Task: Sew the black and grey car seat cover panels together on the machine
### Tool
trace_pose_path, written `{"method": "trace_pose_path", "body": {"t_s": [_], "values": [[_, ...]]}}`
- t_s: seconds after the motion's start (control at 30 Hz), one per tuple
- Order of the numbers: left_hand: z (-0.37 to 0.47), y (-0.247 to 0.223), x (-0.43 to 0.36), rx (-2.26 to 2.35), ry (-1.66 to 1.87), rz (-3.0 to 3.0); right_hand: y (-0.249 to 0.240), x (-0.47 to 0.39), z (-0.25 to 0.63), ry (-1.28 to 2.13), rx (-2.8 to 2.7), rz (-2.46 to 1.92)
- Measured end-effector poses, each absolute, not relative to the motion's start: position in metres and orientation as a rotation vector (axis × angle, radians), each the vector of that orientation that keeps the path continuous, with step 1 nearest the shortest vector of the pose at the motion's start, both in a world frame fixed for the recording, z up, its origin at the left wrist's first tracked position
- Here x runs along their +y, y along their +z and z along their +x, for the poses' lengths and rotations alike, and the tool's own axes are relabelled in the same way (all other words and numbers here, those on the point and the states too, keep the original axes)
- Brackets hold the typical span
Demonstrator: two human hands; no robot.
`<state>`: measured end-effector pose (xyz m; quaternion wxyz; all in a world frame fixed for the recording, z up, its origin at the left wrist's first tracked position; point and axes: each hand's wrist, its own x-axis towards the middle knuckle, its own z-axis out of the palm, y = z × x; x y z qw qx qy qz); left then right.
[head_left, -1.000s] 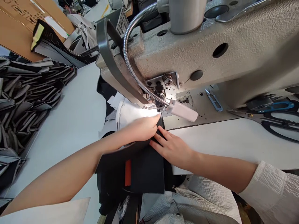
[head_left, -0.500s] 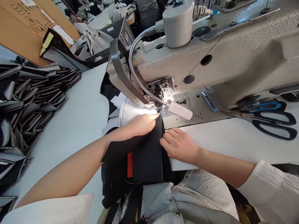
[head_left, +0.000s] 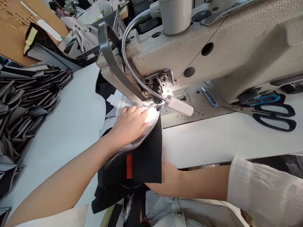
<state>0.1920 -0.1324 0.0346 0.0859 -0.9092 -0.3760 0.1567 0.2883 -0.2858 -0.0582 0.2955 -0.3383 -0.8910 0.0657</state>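
A black fabric piece (head_left: 148, 160) with an orange strip (head_left: 129, 166) hangs at the near side of the sewing machine's needle area. White and grey fabric (head_left: 151, 118) lies under the lamp by the presser foot. My left hand (head_left: 131, 124) rests on this pale fabric, palm down, its fingers slightly apart and nothing visible in its grasp. My right hand (head_left: 167, 179) is beneath the black piece; its fingers are hidden behind the fabric. The small white lamp (head_left: 178, 105) shines just right of the needle area.
Scissors (head_left: 272, 115) and blue thread snips (head_left: 209, 96) lie to the right. A large pile of dark and grey pieces (head_left: 26, 104) covers the left side of the white table (head_left: 71, 126). Behind it stand a cardboard box (head_left: 14, 31) and a grey crate (head_left: 115, 25).
My left hand has moved left and opened onto the pale fabric, which now shows its curved edge. My right hand has moved down and under the black piece. The view has shifted slightly.
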Motion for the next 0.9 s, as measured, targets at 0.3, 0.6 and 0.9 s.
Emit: {"method": "trace_pose_path", "body": {"t_s": [0.3, 0.6, 0.9], "values": [[0.186, 0.013, -0.134, -1.327, 0.6, -2.661, -0.021, -0.226, 0.376, 0.389, -2.495, -0.827], [0.198, 0.008, -0.141, -1.159, 0.434, -2.66, -0.064, -0.208, 0.335, -0.102, -2.53, -0.911], [0.205, -0.005, -0.148, -1.144, 0.259, -2.688, -0.073, -0.226, 0.366, 0.208, -2.504, -0.895]]}}
